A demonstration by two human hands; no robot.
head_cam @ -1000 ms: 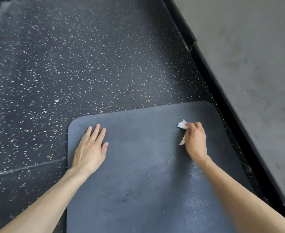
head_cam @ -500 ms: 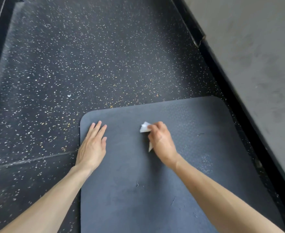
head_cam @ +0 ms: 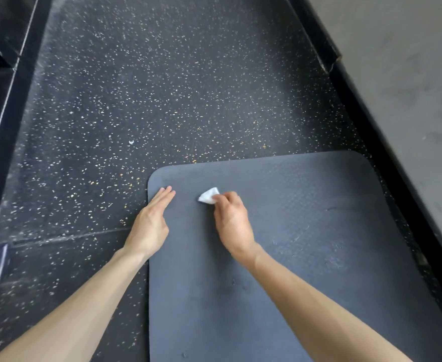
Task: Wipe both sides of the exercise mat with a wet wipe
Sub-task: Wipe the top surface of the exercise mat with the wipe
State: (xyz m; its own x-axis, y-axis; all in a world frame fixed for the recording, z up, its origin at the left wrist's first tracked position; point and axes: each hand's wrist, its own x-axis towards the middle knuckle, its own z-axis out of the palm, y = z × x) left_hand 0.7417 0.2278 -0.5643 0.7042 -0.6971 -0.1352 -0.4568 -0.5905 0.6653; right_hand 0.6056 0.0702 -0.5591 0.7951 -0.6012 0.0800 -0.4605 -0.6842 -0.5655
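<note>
A dark grey rubber exercise mat (head_cam: 306,257) lies flat on black speckled rubber flooring (head_cam: 162,100). The left hand (head_cam: 149,226) rests flat at its far left corner, while the right hand (head_cam: 231,223) pinches a crumpled white wet wipe (head_cam: 208,196) against it.

One exercise mat (head_cam: 293,231) is counted, and one wet wipe (head_cam: 207,196), white and crumpled. Two hands are shown: one left hand (head_cam: 149,226) and one right hand (head_cam: 231,223). One speckled floor (head_cam: 162,87) is seen, with one small white scrap (head_cam: 131,142) counted on it. One grey wall (head_cam: 410,74) is seen at the right side.
</note>
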